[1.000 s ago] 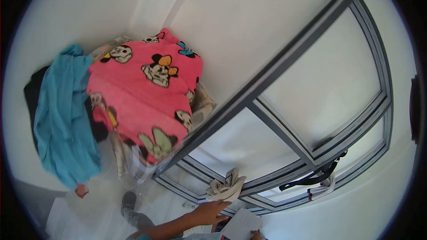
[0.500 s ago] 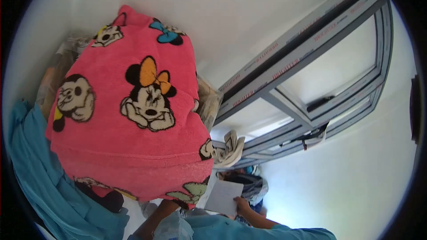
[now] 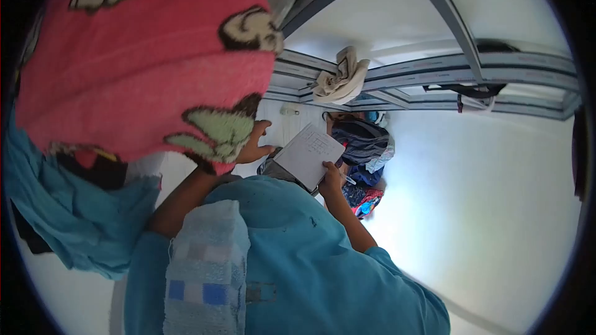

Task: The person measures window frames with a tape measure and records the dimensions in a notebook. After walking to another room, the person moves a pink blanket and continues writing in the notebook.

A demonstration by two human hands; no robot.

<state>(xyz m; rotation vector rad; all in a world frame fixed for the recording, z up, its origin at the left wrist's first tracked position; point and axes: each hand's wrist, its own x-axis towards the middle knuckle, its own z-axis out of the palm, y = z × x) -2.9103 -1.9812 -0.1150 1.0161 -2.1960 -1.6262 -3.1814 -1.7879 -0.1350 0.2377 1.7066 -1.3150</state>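
My right hand (image 3: 331, 177) grips an open notebook (image 3: 310, 156) by its near right edge, thumb on the page. Handwriting and a drawn grid show on the paper. A thin pale pen-like object (image 3: 349, 179) juts out beside that hand. My left hand (image 3: 253, 144) is stretched out with its fingers apart, left of the notebook and holding nothing visible. A pink blanket (image 3: 149, 80) with cartoon mouse figures covers part of my left wrist. A light blue towel (image 3: 205, 267) lies over my left shoulder, on a teal shirt.
Grey framed panels (image 3: 428, 74) run along the far side, with a beige cloth (image 3: 343, 80) draped on them. A dark striped bag (image 3: 360, 139) and piled clothes (image 3: 366, 198) lie beyond the notebook. Teal cloth (image 3: 74, 198) hangs at the left.
My view has tilted down, so the blanket and frames sit higher and more of my shirt shows. The notebook's written page is now visible. My left hand has come out from behind the blanket.
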